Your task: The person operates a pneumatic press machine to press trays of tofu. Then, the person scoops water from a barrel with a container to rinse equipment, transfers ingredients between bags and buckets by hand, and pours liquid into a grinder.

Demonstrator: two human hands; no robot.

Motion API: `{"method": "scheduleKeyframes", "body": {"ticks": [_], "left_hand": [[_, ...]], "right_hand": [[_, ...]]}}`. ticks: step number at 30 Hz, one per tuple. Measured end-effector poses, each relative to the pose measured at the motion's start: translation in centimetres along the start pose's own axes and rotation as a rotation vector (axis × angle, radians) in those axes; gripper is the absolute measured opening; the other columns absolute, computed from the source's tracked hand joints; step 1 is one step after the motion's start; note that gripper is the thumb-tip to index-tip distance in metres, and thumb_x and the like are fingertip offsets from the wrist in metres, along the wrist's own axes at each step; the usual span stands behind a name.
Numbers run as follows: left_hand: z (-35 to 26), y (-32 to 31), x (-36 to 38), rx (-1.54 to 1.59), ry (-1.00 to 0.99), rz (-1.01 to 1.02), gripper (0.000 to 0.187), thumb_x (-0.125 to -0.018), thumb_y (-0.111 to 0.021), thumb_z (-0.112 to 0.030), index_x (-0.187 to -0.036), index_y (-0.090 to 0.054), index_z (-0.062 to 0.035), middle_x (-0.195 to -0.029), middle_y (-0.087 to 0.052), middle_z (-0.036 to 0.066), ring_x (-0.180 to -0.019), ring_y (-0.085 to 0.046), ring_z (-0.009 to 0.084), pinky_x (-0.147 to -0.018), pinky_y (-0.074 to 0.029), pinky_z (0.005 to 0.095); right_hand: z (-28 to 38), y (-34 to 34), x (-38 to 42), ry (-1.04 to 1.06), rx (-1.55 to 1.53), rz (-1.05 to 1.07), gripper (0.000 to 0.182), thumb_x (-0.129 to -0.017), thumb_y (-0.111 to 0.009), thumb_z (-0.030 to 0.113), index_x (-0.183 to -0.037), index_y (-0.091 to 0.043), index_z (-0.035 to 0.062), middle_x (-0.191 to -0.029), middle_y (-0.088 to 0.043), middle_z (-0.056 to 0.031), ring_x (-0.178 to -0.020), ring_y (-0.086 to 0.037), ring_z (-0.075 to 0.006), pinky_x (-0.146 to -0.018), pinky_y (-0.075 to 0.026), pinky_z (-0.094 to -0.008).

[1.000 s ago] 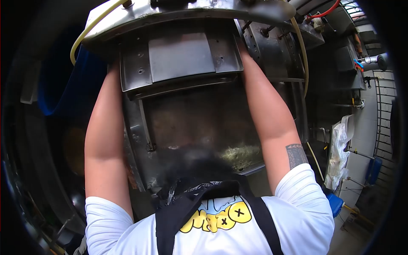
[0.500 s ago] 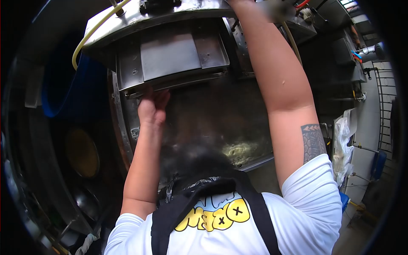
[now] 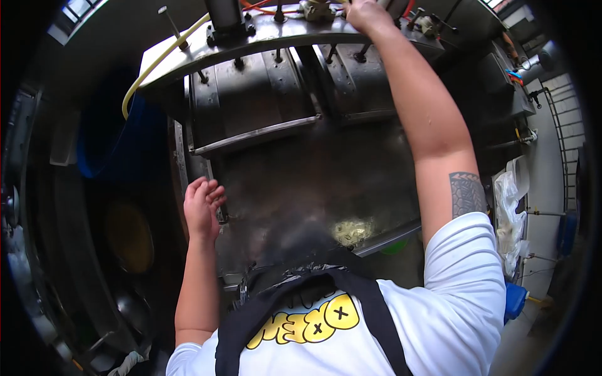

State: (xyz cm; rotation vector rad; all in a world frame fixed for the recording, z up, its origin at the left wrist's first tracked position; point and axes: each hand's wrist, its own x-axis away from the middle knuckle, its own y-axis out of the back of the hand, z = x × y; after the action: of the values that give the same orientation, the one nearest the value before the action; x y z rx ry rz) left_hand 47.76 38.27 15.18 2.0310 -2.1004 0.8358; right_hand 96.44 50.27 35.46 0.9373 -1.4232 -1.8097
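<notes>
Gripping machine top (image 3: 276, 34) with right hand (image 3: 367, 14) (left hand (image 3: 202, 207) on frame).

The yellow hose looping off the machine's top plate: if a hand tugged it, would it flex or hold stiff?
The yellow hose hangs in a smooth curve from the top plate, so it probably bends easily. It looks thin beside the steel, so likely light. Its upper end seems fixed near the fittings, so a pull would probably swing it, not free it.

Dim workshop; pale tiled wall (image 3: 555, 119) at right (pipes along it); window (image 3: 78, 7) glows top left.
</notes>
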Motion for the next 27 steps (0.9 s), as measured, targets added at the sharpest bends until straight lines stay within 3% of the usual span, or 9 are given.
{"method": "scheduleKeyframes", "body": {"ticks": [1,2,3,6,10,16,18,22,27], "left_hand": [[0.1,0.8,1.4,-0.081,-0.027,-0.007,0.022,-0.106,-0.06,-0.021,-0.122,-0.059,-0.0057,-0.106,-0.07,0.008,-0.092,-0.07,0.0189,-0.079,-0.056,0.0355],[0.0,0.7,3.3,-0.139,-0.077,-0.003,0.019,-0.106,-0.061,-0.022,-0.119,-0.06,-0.007,-0.1,-0.069,0.005,-0.083,-0.067,0.0153,-0.073,-0.054,0.0319],[-0.1,0.7,4.8,-0.183,-0.118,0.032,0.019,-0.107,-0.061,-0.023,-0.115,-0.061,-0.0065,-0.095,-0.067,0.004,-0.08,-0.065,0.0139,-0.072,-0.054,0.0312],[2.6,1.6,8.0,-0.318,-0.168,0.109,0.016,-0.108,-0.06,-0.022,-0.111,-0.063,-0.0066,-0.09,-0.065,0.003,-0.071,-0.061,0.0114,-0.065,-0.052,0.0277],[6.3,0.1,13.1,-0.508,-0.034,0.243,0.017,-0.109,-0.059,-0.023,-0.101,-0.06,-0.0079,-0.081,-0.061,0.002,-0.059,-0.054,0.0068,-0.048,-0.042,0.0226],[10.8,-1.3,19.0,-0.886,-0.093,0.54,0.038,-0.108,-0.06,-0.022,-0.074,-0.051,-0.0074,-0.069,-0.047,-0.006,-0.063,-0.04,0.0042,-0.055,-0.035,0.0269],[11.3,-1.2,21.5,-0.929,0.076,0.521,0.032,-0.105,-0.063,-0.024,-0.081,-0.062,-0.0026,-0.071,-0.058,0.001,-0.067,-0.053,0.0103,-0.061,-0.044,0.0297],[10.0,-0.8,26.9,-1.263,-0.545,0.761,0.031,-0.099,-0.068,-0.028,-0.109,-0.072,0.0015,-0.108,-0.073,0.018,-0.098,-0.072,0.0276,-0.087,-0.057,0.0395],[7.3,4.1,31.5,-1.171,-0.148,0.476,0.035,-0.099,-0.069,-0.031,-0.111,-0.072,0.0017,-0.1,-0.073,0.017,-0.092,-0.071,0.0265,-0.083,-0.056,0.0378]], "right_hand": [[-0.4,0.0,2.1,0.01,-0.037,0.018,0.075,-0.102,-0.06,0.04,-0.164,-0.027,0.0163,-0.159,-0.047,-0.0227,-0.144,-0.05,-0.0372,-0.115,-0.045,-0.0487],[-3.1,-5.7,2.0,0.313,0.069,-0.626,0.027,-0.102,-0.063,0.027,-0.096,-0.071,0.0015,-0.1,-0.074,-0.0191,-0.081,-0.072,-0.0309,-0.072,-0.058,-0.0417],[-5.8,-10.2,2.5,0.636,0.123,-0.723,0.026,-0.102,-0.06,0.027,-0.093,-0.069,0.0046,-0.104,-0.07,-0.0242,-0.086,-0.071,-0.0342,-0.073,-0.058,-0.0472],[-5.9,-8.2,25.8,0.933,-0.273,-0.299,0.009,-0.091,-0.065,0.019,-0.088,-0.069,0.011,-0.086,-0.069,-0.0082,-0.083,-0.068,-0.0279,-0.073,-0.057,-0.0432],[-12.0,-12.6,48.0,0.752,-0.465,0.509,0.031,-0.098,-0.062,0.035,-0.087,-0.073,0.0072,-0.089,-0.074,-0.0144,-0.09,-0.072,-0.0368,-0.08,-0.057,-0.0491],[-19.9,-13.6,61.0,0.044,-0.73,0.258,0.029,-0.101,-0.059,0.03,-0.096,-0.072,0.0046,-0.093,-0.074,-0.0188,-0.091,-0.071,-0.0401,-0.084,-0.056,-0.0512],[-22.3,-13.7,61.5,0.109,-0.649,0.204,0.029,-0.101,-0.059,0.03,-0.099,-0.073,0.0043,-0.095,-0.074,-0.019,-0.092,-0.072,-0.0397,-0.084,-0.057,-0.0503],[-22.9,-12.1,58.5,0.091,-0.671,0.149,0.025,-0.1,-0.062,0.026,-0.098,-0.074,0.0038,-0.095,-0.074,-0.0204,-0.091,-0.071,-0.0401,-0.081,-0.057,-0.0489],[-16.5,-10.5,53.8,0.229,-0.762,0.112,0.018,-0.099,-0.066,0.018,-0.098,-0.073,0.0018,-0.089,-0.073,-0.0193,-0.084,-0.072,-0.037,-0.077,-0.056,-0.0435]]}}
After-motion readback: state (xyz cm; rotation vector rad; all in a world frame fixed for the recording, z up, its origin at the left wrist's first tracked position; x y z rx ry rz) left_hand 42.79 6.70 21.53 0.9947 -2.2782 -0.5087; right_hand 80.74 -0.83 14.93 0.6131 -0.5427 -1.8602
